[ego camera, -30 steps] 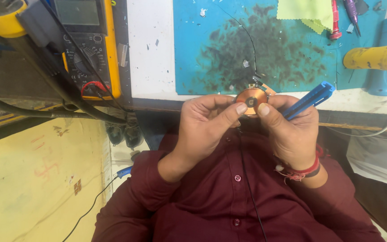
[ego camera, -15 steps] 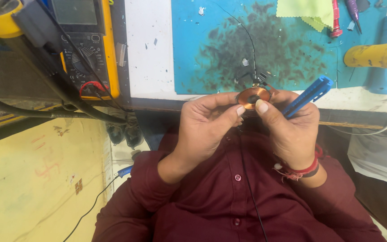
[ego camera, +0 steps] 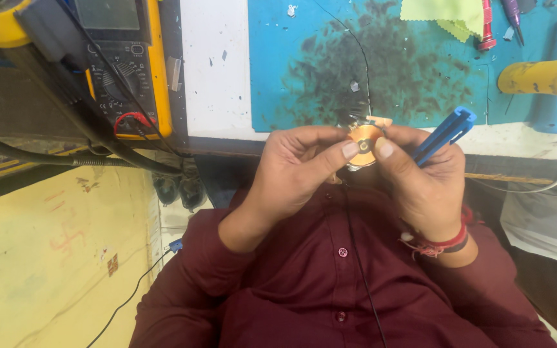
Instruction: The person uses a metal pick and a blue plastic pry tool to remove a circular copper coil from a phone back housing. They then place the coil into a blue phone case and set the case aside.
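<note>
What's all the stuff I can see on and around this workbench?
Round coil disc: one, copper-orange, pinched between both thumbs.
Plastic tool: one, blue, in the right hand.
Work mat: one, blue with dark smudges, on the bench.
Multimeter: one, yellow and black, left of the mat.
Cloth: one, yellow-green, top of the mat.
Handle: one, yellow, far right.
Screwdriver: one, red, beside the cloth.
Shirt: one, maroon, worn by the person.
Left hand: one, on the disc.
Right hand: one, red thread at the wrist.

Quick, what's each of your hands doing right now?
Left hand: pinching the round copper coil.
Right hand: pinching the same coil, gripping a blue tool.
</note>
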